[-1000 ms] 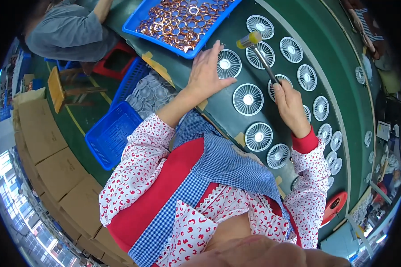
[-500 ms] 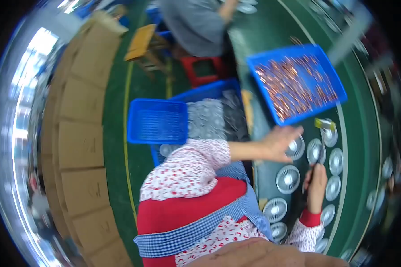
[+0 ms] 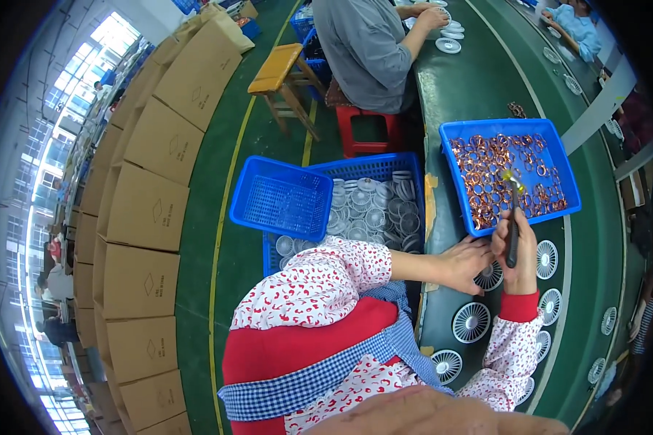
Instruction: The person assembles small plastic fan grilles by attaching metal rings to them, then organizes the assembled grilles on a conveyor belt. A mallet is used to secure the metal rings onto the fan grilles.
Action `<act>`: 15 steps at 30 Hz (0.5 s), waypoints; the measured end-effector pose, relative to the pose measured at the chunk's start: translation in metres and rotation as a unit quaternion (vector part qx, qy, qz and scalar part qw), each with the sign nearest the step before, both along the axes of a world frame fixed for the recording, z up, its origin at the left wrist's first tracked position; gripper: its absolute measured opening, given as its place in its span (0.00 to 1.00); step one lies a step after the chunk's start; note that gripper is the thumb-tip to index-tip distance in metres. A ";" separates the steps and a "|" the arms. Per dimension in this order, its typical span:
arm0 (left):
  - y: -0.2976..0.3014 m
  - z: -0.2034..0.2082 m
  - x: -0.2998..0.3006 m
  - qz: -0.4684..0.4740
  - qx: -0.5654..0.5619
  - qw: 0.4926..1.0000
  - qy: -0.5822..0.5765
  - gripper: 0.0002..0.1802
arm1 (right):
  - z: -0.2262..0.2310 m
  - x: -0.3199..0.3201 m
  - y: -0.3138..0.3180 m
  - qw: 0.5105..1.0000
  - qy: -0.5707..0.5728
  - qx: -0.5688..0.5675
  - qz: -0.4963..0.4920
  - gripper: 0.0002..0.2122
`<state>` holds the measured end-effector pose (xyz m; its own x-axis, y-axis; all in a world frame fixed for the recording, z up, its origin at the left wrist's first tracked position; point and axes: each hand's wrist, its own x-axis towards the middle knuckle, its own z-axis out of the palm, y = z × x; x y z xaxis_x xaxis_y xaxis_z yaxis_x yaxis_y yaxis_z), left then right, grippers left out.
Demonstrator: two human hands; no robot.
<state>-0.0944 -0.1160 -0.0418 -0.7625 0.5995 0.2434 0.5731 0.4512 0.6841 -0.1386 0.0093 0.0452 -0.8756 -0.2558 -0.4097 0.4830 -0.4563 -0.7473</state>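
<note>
In my right hand (image 3: pixel 516 250) is a small mallet (image 3: pixel 514 239) with a black handle and a yellow head. Its head is over the blue tray (image 3: pixel 566 209), which holds many shiny copper-coloured rings (image 3: pixel 486 163). My left hand (image 3: pixel 463 265) lies at the tray's near edge, palm down with fingers apart. It partly covers a round white slatted grille (image 3: pixel 490 277), and whether it grips that grille cannot be seen. Another white grille (image 3: pixel 471 322) lies closer to me on the green bench. More grilles form a row to the right of my right forearm.
On the left, an empty blue basket (image 3: pixel 279 199) rests on a larger blue crate (image 3: pixel 418 163) full of white round parts. Brown cartons (image 3: pixel 144 210) line the floor further left. A person in grey (image 3: pixel 366 51) sits ahead near a wooden stool (image 3: pixel 274 70).
My right hand has moved forward with the mallet, from above the grilles to over the tray of rings. My left hand has come down beside the tray. The view has shifted and sharpened.
</note>
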 end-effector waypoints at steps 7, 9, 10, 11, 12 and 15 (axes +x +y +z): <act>0.000 -0.020 0.004 -0.009 0.024 1.000 -0.012 0.43 | -0.014 0.018 -0.035 0.996 0.037 0.078 0.025 0.17; -0.004 -0.031 0.002 -0.016 0.019 0.999 -0.041 0.42 | -0.010 0.030 -0.041 0.990 0.073 0.090 0.078 0.17; -0.001 -0.033 0.001 -0.037 0.018 0.997 -0.072 0.40 | -0.004 0.040 -0.037 0.980 0.108 0.139 0.096 0.16; -0.007 -0.006 0.010 0.040 0.099 0.992 0.066 0.22 | 0.004 0.048 -0.034 0.965 0.143 0.183 0.118 0.15; -0.002 -0.015 0.003 0.011 0.101 0.995 0.020 0.23 | 0.010 0.056 -0.025 0.944 0.161 0.245 0.152 0.12; 0.011 -0.009 0.002 0.002 0.093 0.994 0.059 0.36 | 0.001 0.092 0.026 0.838 0.297 0.437 0.137 0.05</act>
